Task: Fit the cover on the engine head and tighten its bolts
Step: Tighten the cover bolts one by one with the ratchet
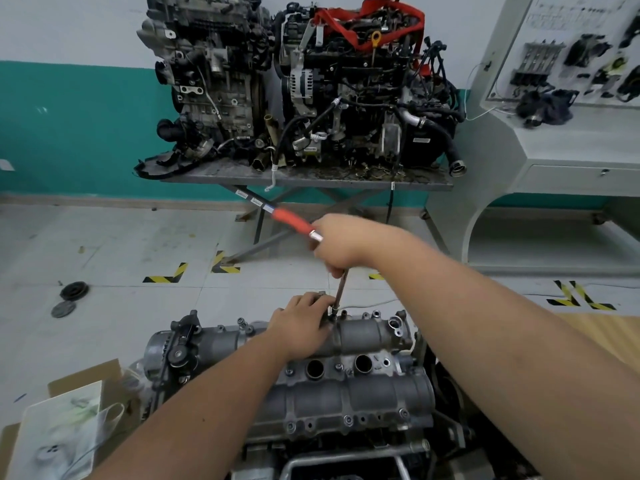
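1. The grey cast-aluminium cover lies low in the middle of the view, between the two forearms;
2. The left hand rests palm down on the cover's far edge, fingers bent beside a small steel socket; whether they pinch it, I cannot tell;
3. The right hand is higher, fingers closed around a long ratchet wrench with red grip; its thin shaft goes down into the socket;
4. Behind, two dark engines stand on a metal table.

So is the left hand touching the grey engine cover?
Touching. The head view shows the left hand lying on the cover with no gap, beside the wrench that the right hand grips.
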A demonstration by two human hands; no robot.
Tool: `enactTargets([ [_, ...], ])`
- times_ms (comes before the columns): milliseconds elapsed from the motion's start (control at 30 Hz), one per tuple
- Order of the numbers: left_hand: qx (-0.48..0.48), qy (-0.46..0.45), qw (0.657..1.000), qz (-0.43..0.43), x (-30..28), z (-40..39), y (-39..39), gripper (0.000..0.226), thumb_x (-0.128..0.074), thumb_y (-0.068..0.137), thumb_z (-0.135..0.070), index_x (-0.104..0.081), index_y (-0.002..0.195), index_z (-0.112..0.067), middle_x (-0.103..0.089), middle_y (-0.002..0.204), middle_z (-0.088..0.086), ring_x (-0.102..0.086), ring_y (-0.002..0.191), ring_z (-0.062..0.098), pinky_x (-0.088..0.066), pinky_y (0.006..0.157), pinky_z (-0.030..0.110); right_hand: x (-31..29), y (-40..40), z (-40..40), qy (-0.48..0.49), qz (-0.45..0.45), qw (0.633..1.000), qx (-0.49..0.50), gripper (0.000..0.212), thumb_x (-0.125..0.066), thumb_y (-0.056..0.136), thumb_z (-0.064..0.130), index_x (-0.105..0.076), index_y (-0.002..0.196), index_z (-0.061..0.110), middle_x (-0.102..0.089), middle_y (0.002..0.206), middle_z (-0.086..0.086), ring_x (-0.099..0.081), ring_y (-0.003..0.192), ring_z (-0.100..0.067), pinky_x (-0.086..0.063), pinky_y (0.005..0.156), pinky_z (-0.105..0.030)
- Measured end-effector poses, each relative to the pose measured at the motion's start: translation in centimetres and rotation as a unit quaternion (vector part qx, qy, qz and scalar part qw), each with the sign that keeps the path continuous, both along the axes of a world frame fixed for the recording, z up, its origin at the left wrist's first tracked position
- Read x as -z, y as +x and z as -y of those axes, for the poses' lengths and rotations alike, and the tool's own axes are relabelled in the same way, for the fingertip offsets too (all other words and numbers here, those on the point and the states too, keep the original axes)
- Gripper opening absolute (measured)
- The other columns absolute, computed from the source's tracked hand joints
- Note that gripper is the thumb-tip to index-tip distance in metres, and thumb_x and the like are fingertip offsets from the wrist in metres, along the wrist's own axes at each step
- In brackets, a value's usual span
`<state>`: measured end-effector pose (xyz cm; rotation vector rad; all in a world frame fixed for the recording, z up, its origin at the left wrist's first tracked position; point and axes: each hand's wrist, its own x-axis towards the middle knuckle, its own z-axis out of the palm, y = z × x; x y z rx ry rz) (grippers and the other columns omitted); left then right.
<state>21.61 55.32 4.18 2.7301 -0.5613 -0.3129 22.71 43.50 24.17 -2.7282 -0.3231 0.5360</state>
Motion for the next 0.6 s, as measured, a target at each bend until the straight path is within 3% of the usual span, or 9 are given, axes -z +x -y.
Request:
enactTargets([
  [67,0.002,0.0,1.0,0.008,0.1,0.0,-0.1,0.046,-0.046,0.096,-0.047,-0.034,0.14,-0.039,-0.036,0.148,-0.008,-0.032,0.138,0.021,-0.039,0.104,0.049,0.5,-0.4,-1.5,-0.005,0.005,0.999,-0.053,0.016,-0.05,0.096,0.006,-0.061,0.105,0.013,-0.065,0.069,-0.002,-0.064,0.052,-0.012,-0.047,0.046,-0.02],
  [167,0.003,0.002,1.0,0.009,0.2,-0.1,-0.1,0.046,-0.045,0.095,-0.048,-0.034,0.138,-0.039,-0.035,0.148,-0.008,-0.032,0.137,0.021,-0.039,0.103,0.049,1.7,-0.5,-1.9,0.233,-0.034,0.967,0.098,0.008,-0.05,0.099,0.011,-0.057,0.096,0.009,-0.057,0.067,-0.003,-0.054,0.04,-0.01,-0.043,0.044,-0.019],
  [200,0.001,-0.001,1.0,0.008,0.2,-0.1,-0.1,0.046,-0.045,0.095,-0.049,-0.033,0.138,-0.04,-0.035,0.149,-0.008,-0.032,0.138,0.021,-0.039,0.103,0.05,2.2,-0.3,-1.8,0.333,-0.045,0.921,0.198,0.006,-0.05,0.099,0.01,-0.056,0.099,0.008,-0.053,0.066,-0.002,-0.048,0.039,-0.01,-0.044,0.047,-0.022],
  [267,-0.005,-0.007,1.0,0.011,0.3,-0.1,-0.1,0.047,-0.046,0.094,-0.049,-0.033,0.138,-0.04,-0.035,0.15,-0.007,-0.032,0.138,0.022,-0.038,0.103,0.051,2.7,0.1,-1.4,0.505,-0.063,0.769,0.387,0.007,-0.048,0.099,0.007,-0.054,0.103,0.01,-0.047,0.062,0.0,-0.039,0.041,-0.009,-0.043,0.049,-0.024],
  [300,-0.006,-0.011,1.0,0.013,0.4,-0.1,-0.1,0.048,-0.046,0.094,-0.049,-0.033,0.139,-0.041,-0.036,0.149,-0.007,-0.033,0.138,0.022,-0.038,0.103,0.051,2.8,0.1,-1.2,0.555,-0.061,0.701,0.443,0.008,-0.048,0.099,0.007,-0.054,0.101,0.012,-0.047,0.061,0.001,-0.037,0.041,-0.009,-0.042,0.048,-0.023],
  [333,-0.005,-0.015,1.0,0.012,0.5,-0.1,0.0,0.048,-0.047,0.094,-0.048,-0.032,0.139,-0.042,-0.036,0.149,-0.007,-0.033,0.138,0.022,-0.038,0.103,0.052,3.0,0.0,-1.1,0.583,-0.057,0.661,0.47,0.008,-0.048,0.099,0.008,-0.054,0.098,0.013,-0.047,0.062,0.002,-0.037,0.042,-0.009,-0.04,0.048,-0.023],
  [367,-0.002,-0.017,1.0,0.01,0.5,-0.1,0.0,0.047,-0.046,0.094,-0.048,-0.03,0.138,-0.043,-0.036,0.149,-0.007,-0.032,0.138,0.022,-0.037,0.103,0.052,3.2,-0.1,-1.0,0.588,-0.049,0.654,0.474,0.009,-0.048,0.098,0.008,-0.053,0.094,0.013,-0.046,0.063,0.001,-0.037,0.044,-0.01,-0.038,0.048,-0.023],
  [467,-0.001,-0.016,1.0,0.007,0.6,-0.2,0.0,0.048,-0.046,0.094,-0.048,-0.028,0.138,-0.044,-0.036,0.149,-0.007,-0.031,0.138,0.021,-0.037,0.102,0.052,3.9,-0.5,-1.5,0.552,0.002,0.697,0.459,0.017,-0.049,0.098,0.012,-0.049,0.082,0.012,-0.044,0.063,-0.002,-0.04,0.047,-0.014,-0.035,0.048,-0.026],
  [600,-0.004,-0.023,1.0,0.003,0.4,-0.1,-0.1,0.035,-0.047,0.094,-0.046,-0.034,0.125,-0.041,-0.041,0.141,-0.005,-0.035,0.134,0.023,-0.04,0.101,0.051,4.0,-0.8,-1.8,0.611,0.009,0.624,0.487,0.017,-0.049,0.102,0.021,-0.052,0.086,0.016,-0.044,0.065,0.002,-0.038,0.052,-0.012,-0.033,0.044,-0.021],
])
